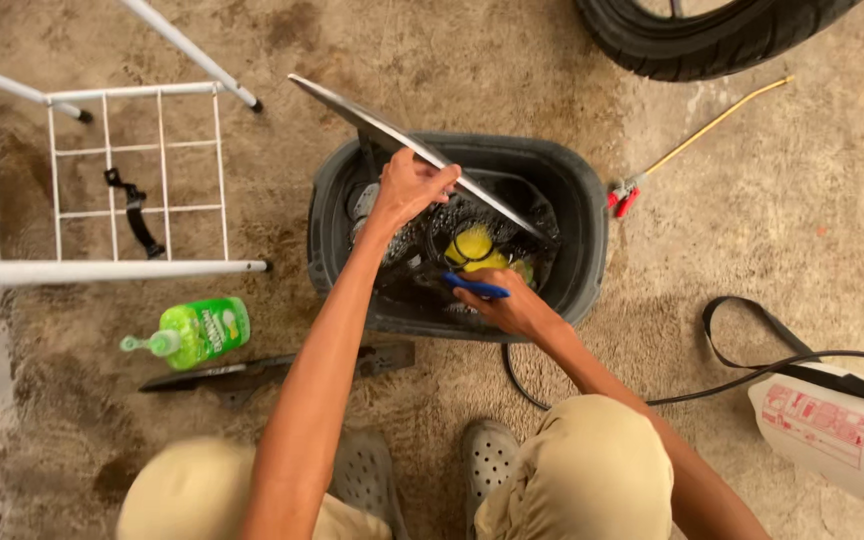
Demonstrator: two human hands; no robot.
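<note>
seen from above, a person crouches over a dark tub (592,215) on a concrete floor (802,210). the left hand (409,188) grips the edge of a flat grey panel (392,132) tilted over the tub. the right hand (508,305) is closed around a blue-handled brush (476,288) with yellow bristles inside the tub. a green soap bottle (197,332) lies nearby.

I've got a flat grey panel (422,150) tilted over the tub (582,200), my left hand (407,190) gripping its lower edge. The tub is dark grey, oval, sitting on the concrete. My right hand (507,305) holds a blue-handled brush (477,288) inside it, beside a yellow sponge (474,248).
</note>
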